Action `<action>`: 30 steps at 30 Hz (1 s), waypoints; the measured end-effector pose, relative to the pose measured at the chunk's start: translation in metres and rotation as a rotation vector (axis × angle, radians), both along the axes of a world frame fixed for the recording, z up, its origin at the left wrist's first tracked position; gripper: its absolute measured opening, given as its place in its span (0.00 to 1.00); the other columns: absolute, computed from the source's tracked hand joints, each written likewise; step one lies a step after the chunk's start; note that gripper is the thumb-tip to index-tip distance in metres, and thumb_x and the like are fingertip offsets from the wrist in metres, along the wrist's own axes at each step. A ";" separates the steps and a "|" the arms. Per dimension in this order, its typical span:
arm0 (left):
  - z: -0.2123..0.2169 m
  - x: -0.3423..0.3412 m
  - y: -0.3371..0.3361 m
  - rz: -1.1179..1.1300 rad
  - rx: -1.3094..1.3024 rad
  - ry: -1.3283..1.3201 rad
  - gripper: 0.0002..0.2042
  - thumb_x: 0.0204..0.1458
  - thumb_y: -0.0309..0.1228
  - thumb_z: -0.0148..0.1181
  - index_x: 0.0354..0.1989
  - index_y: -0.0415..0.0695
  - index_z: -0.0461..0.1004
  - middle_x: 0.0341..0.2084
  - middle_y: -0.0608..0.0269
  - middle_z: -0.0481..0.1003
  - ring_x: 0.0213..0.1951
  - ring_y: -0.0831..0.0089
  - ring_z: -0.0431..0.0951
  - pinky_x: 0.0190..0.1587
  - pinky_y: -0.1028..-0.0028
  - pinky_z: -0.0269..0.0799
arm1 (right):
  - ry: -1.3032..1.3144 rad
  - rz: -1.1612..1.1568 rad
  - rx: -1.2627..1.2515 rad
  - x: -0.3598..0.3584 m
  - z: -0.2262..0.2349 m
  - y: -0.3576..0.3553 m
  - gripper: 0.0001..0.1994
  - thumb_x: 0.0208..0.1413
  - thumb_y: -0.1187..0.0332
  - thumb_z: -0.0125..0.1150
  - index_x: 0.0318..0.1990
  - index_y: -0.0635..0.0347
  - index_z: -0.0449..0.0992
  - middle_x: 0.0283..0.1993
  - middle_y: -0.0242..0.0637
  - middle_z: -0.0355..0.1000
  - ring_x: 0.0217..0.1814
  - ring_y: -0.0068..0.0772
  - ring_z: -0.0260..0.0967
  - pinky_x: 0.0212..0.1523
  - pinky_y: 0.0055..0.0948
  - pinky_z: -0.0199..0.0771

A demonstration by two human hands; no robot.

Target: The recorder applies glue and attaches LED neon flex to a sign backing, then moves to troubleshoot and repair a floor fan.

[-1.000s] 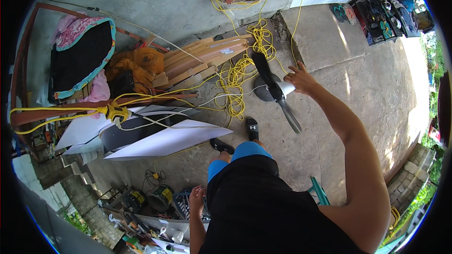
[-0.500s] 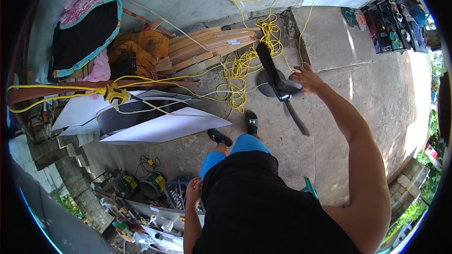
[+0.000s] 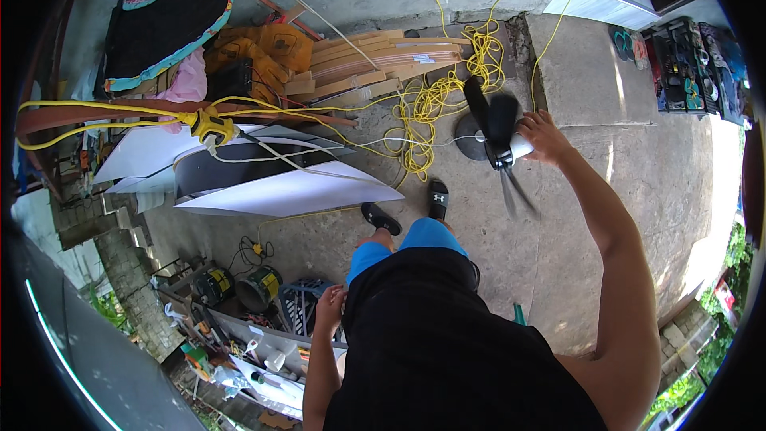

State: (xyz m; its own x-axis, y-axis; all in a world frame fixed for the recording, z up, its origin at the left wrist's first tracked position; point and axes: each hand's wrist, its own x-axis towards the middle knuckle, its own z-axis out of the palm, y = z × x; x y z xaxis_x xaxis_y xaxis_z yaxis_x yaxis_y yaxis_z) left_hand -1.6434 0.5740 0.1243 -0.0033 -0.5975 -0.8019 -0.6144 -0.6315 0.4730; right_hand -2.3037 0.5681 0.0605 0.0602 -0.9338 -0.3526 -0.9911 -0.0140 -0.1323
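On the concrete floor in front of me and to the right stands a fan with bare black blades (image 3: 503,118) and no guard around them. Behind the blades its white motor housing (image 3: 522,145) shows. A round dark base (image 3: 471,137) is partly covered by the blades, and a white cord runs left from it. My right hand (image 3: 546,137), arm stretched forward, has its fingers wrapped on the motor housing. One lower blade looks smeared. Beside my left hip hangs my left hand (image 3: 329,308), its fingers loosely curled with nothing seen in them.
A tangled yellow extension cord (image 3: 431,104) lies left of the fan. Cardboard-wrapped strips (image 3: 383,64) are stacked along the wall. Bent white sheets (image 3: 303,195) stand to my left, below a yellow socket block (image 3: 211,126). A shoe rack (image 3: 688,64) stands far right.
The blades have turned to a different angle. My right hand's grip now shows on the white housing. The whole view has shifted, placing the fan farther right; my left hand stays by my hip.
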 end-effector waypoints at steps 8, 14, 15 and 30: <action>0.004 -0.015 -0.013 -0.038 -0.002 0.022 0.15 0.60 0.31 0.53 0.51 0.36 0.70 0.40 0.54 0.79 0.40 0.70 0.79 0.44 0.73 0.73 | 0.030 -0.053 0.092 0.002 0.014 0.000 0.39 0.32 0.57 0.78 0.58 0.45 0.67 0.62 0.32 0.64 0.72 0.40 0.50 0.71 0.50 0.44; -0.008 -0.005 -0.010 -0.011 0.000 0.051 0.14 0.60 0.31 0.53 0.51 0.38 0.71 0.40 0.55 0.79 0.39 0.71 0.79 0.44 0.73 0.73 | -0.060 -0.227 0.058 -0.003 0.040 0.004 0.46 0.28 0.63 0.81 0.62 0.44 0.65 0.67 0.32 0.59 0.74 0.42 0.47 0.73 0.50 0.41; -0.010 -0.004 -0.009 -0.018 -0.044 0.039 0.14 0.60 0.31 0.53 0.51 0.38 0.71 0.40 0.55 0.79 0.39 0.71 0.79 0.44 0.73 0.73 | -0.045 -0.323 0.054 -0.004 0.045 0.006 0.46 0.27 0.64 0.81 0.62 0.45 0.65 0.67 0.32 0.58 0.74 0.42 0.47 0.73 0.49 0.41; -0.020 0.010 -0.007 0.004 -0.043 0.072 0.15 0.61 0.32 0.52 0.52 0.37 0.70 0.40 0.56 0.78 0.40 0.72 0.78 0.45 0.73 0.73 | -0.676 -0.955 -1.419 0.004 0.230 0.044 0.12 0.65 0.69 0.50 0.51 0.65 0.71 0.50 0.42 0.74 0.54 0.31 0.70 0.57 0.29 0.64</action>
